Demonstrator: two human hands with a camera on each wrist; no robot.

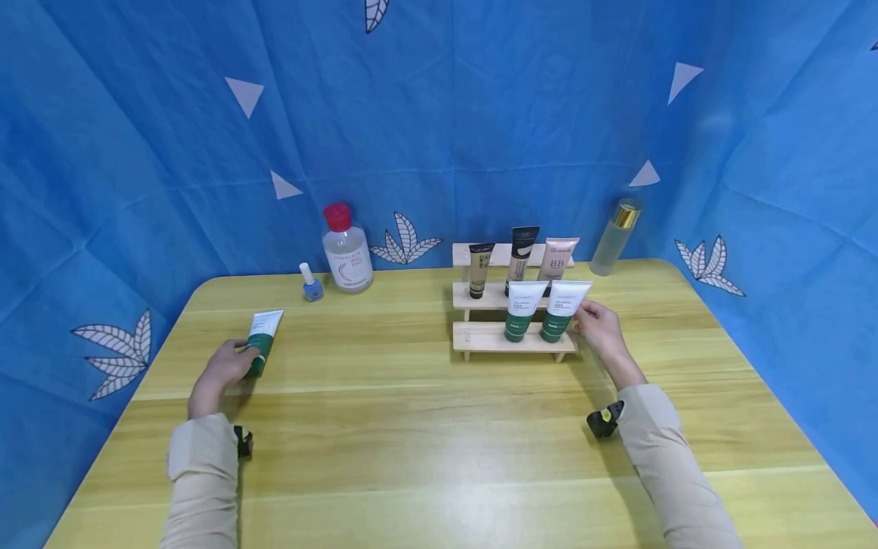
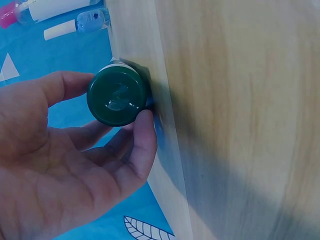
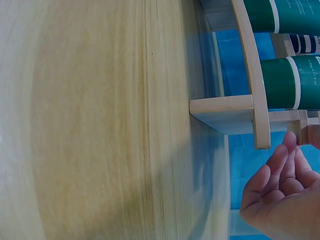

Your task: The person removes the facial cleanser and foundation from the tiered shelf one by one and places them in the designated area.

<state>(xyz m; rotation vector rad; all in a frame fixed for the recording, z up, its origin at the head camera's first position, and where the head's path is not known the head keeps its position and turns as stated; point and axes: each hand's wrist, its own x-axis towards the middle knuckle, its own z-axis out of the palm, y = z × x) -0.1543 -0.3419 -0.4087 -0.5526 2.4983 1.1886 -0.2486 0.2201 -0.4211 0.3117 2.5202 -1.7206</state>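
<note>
At the left of the table my left hand (image 1: pixel 229 364) grips a white and green squeeze tube (image 1: pixel 266 329) around its green cap, thumb on one side and fingers on the other. The cap end (image 2: pixel 117 96) faces the left wrist camera. At the right, my right hand (image 1: pixel 602 329) pinches the end of a tiered wooden rack (image 1: pixel 480 337) between thumb and fingertips (image 3: pixel 290 140). Two matching white and green tubes, a left one (image 1: pixel 523 309) and a right one (image 1: pixel 564 309), stand caps down on its lowest step, the right one close beside that hand.
Higher on the rack stand a gold tube (image 1: pixel 479 271), a black-topped tube (image 1: pixel 521 259) and a pink BB tube (image 1: pixel 557 259). Behind it is a gold-capped bottle (image 1: pixel 613 242). A red-capped clear bottle (image 1: pixel 348 258) and blue nail polish (image 1: pixel 312 288) stand back left, before a blue cloth (image 1: pixel 411 114).
</note>
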